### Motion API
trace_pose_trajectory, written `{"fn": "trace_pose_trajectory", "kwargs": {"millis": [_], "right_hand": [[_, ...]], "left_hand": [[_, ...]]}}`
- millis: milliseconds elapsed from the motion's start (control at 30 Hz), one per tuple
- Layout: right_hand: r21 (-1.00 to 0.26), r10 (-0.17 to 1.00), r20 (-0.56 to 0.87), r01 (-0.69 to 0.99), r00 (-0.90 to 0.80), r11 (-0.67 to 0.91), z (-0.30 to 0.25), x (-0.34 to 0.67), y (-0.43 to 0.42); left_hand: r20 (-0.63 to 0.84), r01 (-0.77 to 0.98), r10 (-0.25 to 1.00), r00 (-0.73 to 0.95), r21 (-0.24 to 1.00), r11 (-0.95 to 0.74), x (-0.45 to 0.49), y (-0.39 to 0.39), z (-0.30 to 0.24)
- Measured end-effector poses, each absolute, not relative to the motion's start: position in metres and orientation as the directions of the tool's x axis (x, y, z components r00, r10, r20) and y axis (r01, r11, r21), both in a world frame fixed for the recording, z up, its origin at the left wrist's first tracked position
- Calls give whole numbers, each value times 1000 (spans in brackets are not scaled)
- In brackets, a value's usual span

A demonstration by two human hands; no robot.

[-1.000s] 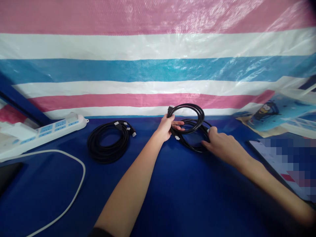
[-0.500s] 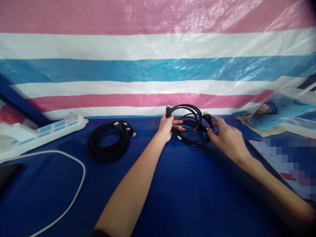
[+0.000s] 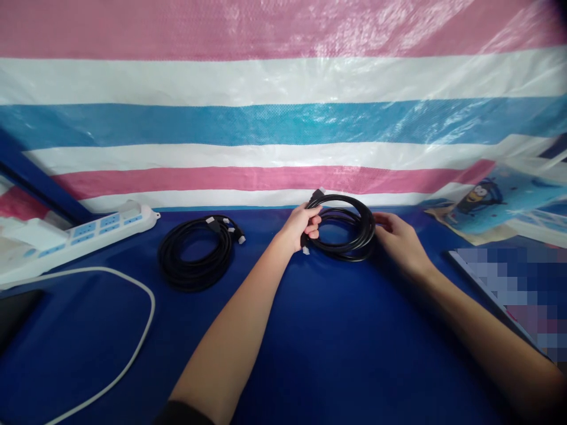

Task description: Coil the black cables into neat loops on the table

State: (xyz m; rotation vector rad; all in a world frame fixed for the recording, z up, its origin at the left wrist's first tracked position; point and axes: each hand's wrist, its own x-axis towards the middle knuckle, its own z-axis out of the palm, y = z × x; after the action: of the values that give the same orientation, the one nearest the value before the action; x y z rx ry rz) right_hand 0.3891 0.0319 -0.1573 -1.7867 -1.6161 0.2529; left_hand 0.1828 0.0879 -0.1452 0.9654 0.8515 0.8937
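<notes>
A coiled black cable [image 3: 349,233] lies at the far middle of the blue table [image 3: 310,342], close to the striped sheet. My left hand [image 3: 299,227] is closed round the coil's left side, where a plug end sticks up. My right hand [image 3: 398,239] rests against the coil's right side with its fingers curled on the loops. A second coil of black cable [image 3: 195,254] with white-tipped plugs lies untouched to the left of my left arm.
A white and blue power strip [image 3: 75,233] sits at the far left, its white cord [image 3: 133,295] looping over the table. A striped plastic sheet [image 3: 283,118] stands behind. A cartoon-printed package [image 3: 496,200] and a flat item [image 3: 509,277] lie at the right.
The loops that my left hand held raised and spread have come down into one flat, tidier coil. My right hand moved from the plug end to the coil's right side.
</notes>
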Motion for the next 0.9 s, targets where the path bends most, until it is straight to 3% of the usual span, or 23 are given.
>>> {"fn": "trace_pose_trajectory", "kwargs": {"millis": [267, 467, 667, 900], "right_hand": [[-784, 897, 338, 613, 285, 101, -155, 375, 28], [-714, 913, 356, 689, 200, 127, -165, 362, 24], [-683, 929, 221, 727, 296, -69, -165, 366, 27], [-586, 956, 70, 787, 286, -193, -145, 373, 29]], "left_hand": [[-139, 150, 950, 278, 984, 100, 196, 87, -141], [136, 452, 968, 212, 864, -221, 204, 81, -150], [140, 587, 935, 327, 745, -317, 197, 82, -148], [203, 639, 928, 312, 678, -363, 208, 83, -148]]}}
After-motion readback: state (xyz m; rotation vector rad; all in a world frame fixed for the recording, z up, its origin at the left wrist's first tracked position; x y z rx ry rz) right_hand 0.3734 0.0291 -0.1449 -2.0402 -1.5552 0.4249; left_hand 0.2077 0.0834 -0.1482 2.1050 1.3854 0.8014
